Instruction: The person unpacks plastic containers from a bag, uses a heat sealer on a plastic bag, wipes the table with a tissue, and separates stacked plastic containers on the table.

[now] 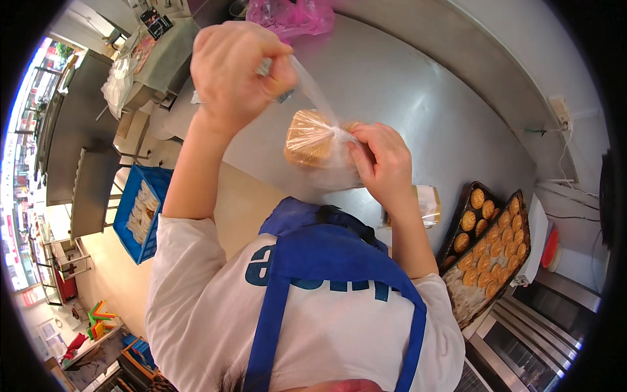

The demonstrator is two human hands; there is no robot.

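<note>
A sliced loaf of bread (308, 138) lies in a clear plastic bag (333, 175) on the steel table, gathered tight at its neck. My right hand (385, 157) is closed round the bag at the neck, on the right side of the loaf. Raised above the table to the left, my left hand (236, 75) makes a fist on the bag's stretched, translucent end, which runs taut down to the gathered neck. The left hand is slightly blurred, and its palm is hidden. Part of the loaf is covered by the bunched plastic and my right fingers.
The steel table (424, 91) bears a pink plastic bag (297, 18) at its far side and a wrapped package (428, 204) beside my right forearm. Two dark baking trays (457, 312) of round golden pastries overlap at the right. A blue crate (124, 225) with whitish contents stands left.
</note>
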